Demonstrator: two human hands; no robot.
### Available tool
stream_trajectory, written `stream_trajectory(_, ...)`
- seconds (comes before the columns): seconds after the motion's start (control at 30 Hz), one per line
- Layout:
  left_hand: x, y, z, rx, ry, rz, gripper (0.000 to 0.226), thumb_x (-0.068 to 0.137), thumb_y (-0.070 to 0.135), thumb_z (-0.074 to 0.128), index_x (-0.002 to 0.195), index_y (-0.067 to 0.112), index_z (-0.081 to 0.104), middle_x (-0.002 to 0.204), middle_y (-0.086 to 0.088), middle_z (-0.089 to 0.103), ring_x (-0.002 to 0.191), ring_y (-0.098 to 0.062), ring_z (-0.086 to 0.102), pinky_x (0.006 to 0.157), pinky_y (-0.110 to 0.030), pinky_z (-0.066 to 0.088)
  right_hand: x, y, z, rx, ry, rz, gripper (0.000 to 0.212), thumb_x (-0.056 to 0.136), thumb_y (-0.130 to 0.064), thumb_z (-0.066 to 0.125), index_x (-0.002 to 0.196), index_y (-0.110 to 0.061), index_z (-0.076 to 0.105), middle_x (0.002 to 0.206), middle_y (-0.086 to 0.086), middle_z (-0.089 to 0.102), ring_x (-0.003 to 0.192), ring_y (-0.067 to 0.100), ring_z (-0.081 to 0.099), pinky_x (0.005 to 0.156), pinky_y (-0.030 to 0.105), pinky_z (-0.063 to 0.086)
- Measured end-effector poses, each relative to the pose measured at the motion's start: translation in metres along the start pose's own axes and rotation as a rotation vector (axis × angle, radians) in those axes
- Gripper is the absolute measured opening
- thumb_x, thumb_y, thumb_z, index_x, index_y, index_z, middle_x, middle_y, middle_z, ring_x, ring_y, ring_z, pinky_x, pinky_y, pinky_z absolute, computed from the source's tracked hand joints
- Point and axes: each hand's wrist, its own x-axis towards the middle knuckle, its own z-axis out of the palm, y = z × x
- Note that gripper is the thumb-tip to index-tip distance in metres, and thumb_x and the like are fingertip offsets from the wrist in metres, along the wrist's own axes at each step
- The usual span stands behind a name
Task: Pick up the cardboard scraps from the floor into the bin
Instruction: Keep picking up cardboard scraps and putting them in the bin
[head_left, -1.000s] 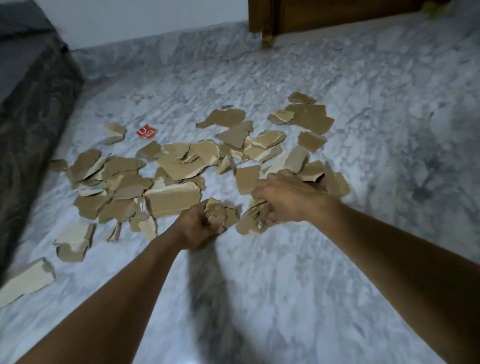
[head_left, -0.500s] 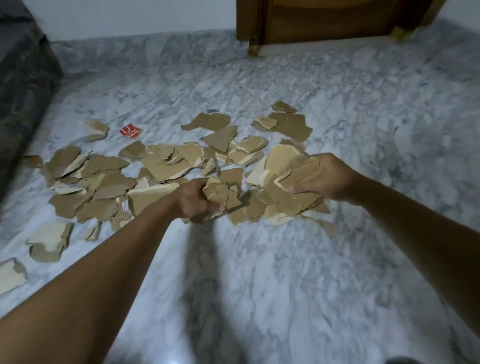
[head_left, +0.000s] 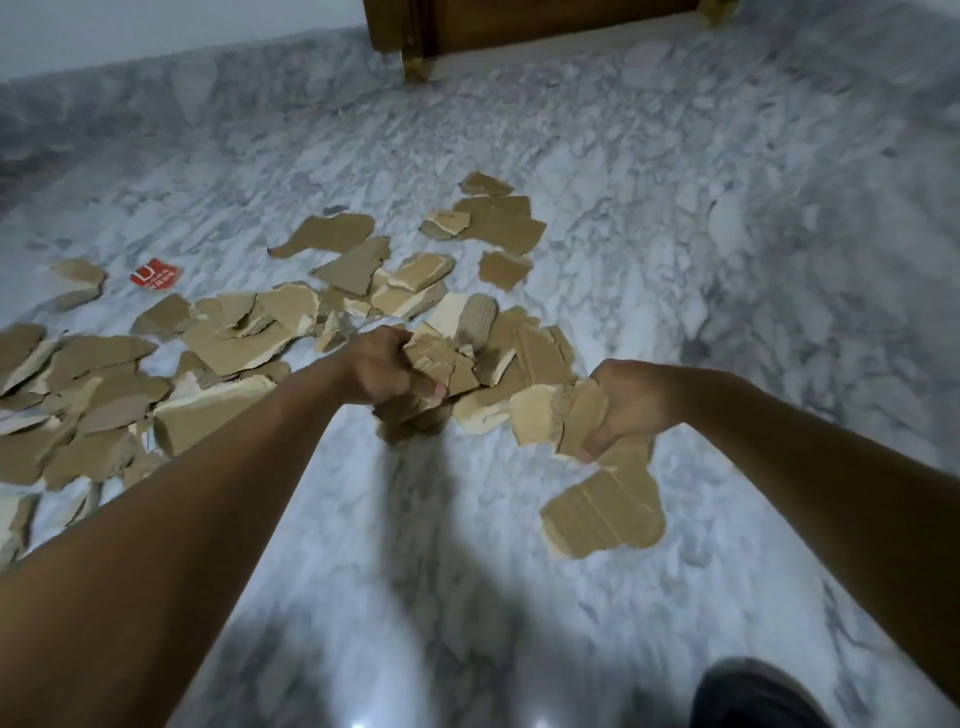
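Observation:
Several torn brown cardboard scraps (head_left: 239, 338) lie spread over the marble floor (head_left: 675, 260), mostly at the left and centre. My left hand (head_left: 384, 366) grips a crumpled bunch of scraps (head_left: 436, 358) just above the pile. My right hand (head_left: 631, 400) grips another bunch of scraps (head_left: 566, 415) to the right, held clear of the floor. One large scrap (head_left: 605, 512) hangs or drops below that hand. No bin is in view.
A small red printed scrap (head_left: 156, 274) lies at the far left of the pile. A wooden door frame (head_left: 410, 36) stands at the back. A dark rounded shape (head_left: 753, 696) shows at the bottom right edge. Bare marble lies in front of me and to the right.
My right hand has pulled back toward me and to the right with its bunch of scraps. The left hand keeps its handful. A large scrap now shows below the right hand.

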Motion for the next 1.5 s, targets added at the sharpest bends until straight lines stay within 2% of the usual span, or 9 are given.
stream_trajectory(0.2,0.006,0.018,0.007,0.049,-0.001,-0.029,0.032,0.071,0.03,0.087,0.097,0.025,0.068,0.086,0.01,0.07,0.083,-0.011,0.064,0.079,-0.027,0.044,-0.038,-0.026,0.025,-0.344,-0.258,0.021,0.066,0.06,-0.042,0.091,0.115,-0.019,0.066,0.11,-0.002,0.053,0.084,0.015,0.057,0.052,0.025,0.054)
stream_trajectory(0.3,0.012,0.023,0.019,0.035,0.032,0.005,0.041,0.069,0.039,0.087,0.104,0.024,0.07,0.096,0.008,0.073,0.091,-0.012,0.066,0.082,-0.028,0.047,-0.031,-0.024,0.055,-0.548,-0.133,-0.158,0.073,0.056,-0.045,0.091,0.121,-0.028,0.061,0.115,-0.001,0.032,0.114,0.024,0.04,0.083,0.03,0.042)
stream_trajectory(0.43,0.02,0.036,0.027,0.022,0.0,0.019,0.054,0.059,0.057,0.085,0.103,0.029,0.072,0.097,0.012,0.074,0.094,-0.01,0.067,0.086,-0.029,0.05,-0.024,-0.011,0.05,-0.428,-0.073,-0.175,0.087,0.051,-0.045,0.094,0.12,-0.024,0.045,0.115,-0.002,0.054,0.103,0.021,0.053,0.075,0.032,0.041)
stream_trajectory(0.63,0.04,0.069,0.03,0.042,-0.083,-0.019,0.044,0.062,0.044,0.09,0.096,0.019,0.074,0.092,0.008,0.075,0.093,-0.014,0.068,0.085,-0.028,0.052,-0.019,0.002,0.034,-0.404,-0.202,0.032,0.074,0.048,-0.049,0.095,0.107,-0.022,0.06,0.092,-0.006,0.062,0.082,0.017,0.062,0.076,0.03,0.057)
stream_trajectory(0.77,0.065,0.103,0.032,0.203,-0.114,-0.121,0.058,0.064,0.05,0.087,0.1,0.011,0.064,0.096,-0.002,0.066,0.09,-0.021,0.061,0.079,-0.031,0.048,-0.019,0.036,-0.029,-0.349,0.07,0.145,0.074,0.052,-0.043,0.093,0.118,-0.029,0.063,0.111,0.0,0.069,0.094,0.022,0.068,0.075,0.029,0.056)
stream_trajectory(0.9,0.09,0.115,0.064,0.349,-0.078,-0.087,0.061,0.07,0.054,0.081,0.108,0.011,0.06,0.105,-0.002,0.06,0.1,-0.022,0.056,0.084,-0.031,0.045,-0.02,0.075,-0.037,-0.388,0.425,0.247,0.044,0.079,-0.032,0.077,0.12,-0.028,0.061,0.118,0.005,0.064,0.107,0.03,0.066,0.082,0.034,0.05)
stream_trajectory(1.03,0.1,0.112,0.101,0.484,0.08,-0.112,0.071,0.077,0.048,0.077,0.133,0.012,0.051,0.133,-0.011,0.05,0.124,-0.034,0.048,0.101,-0.043,0.046,-0.011,0.09,-0.001,-0.253,0.403,0.332,0.035,0.088,-0.018,0.066,0.123,-0.019,0.063,0.119,0.008,0.066,0.11,0.029,0.065,0.086,0.034,0.052)
stream_trajectory(1.17,0.099,0.109,0.109,0.43,0.123,-0.119,0.052,0.077,0.034,0.076,0.12,0.011,0.057,0.114,-0.012,0.064,0.108,-0.03,0.061,0.079,-0.033,0.049,-0.009,0.095,-0.01,-0.181,0.368,0.339,0.035,0.086,-0.027,0.07,0.118,-0.015,0.063,0.119,0.009,0.066,0.109,0.03,0.065,0.088,0.035,0.053)
stream_trajectory(1.5,0.102,0.117,0.118,0.334,0.173,-0.174,0.055,0.08,0.035,0.073,0.124,0.012,0.05,0.124,-0.016,0.055,0.114,-0.034,0.057,0.086,-0.038,0.05,-0.005,0.069,-0.016,-0.046,0.43,0.288,0.047,0.081,-0.035,0.076,0.123,-0.022,0.059,0.116,0.007,0.067,0.106,0.029,0.065,0.088,0.038,0.055)
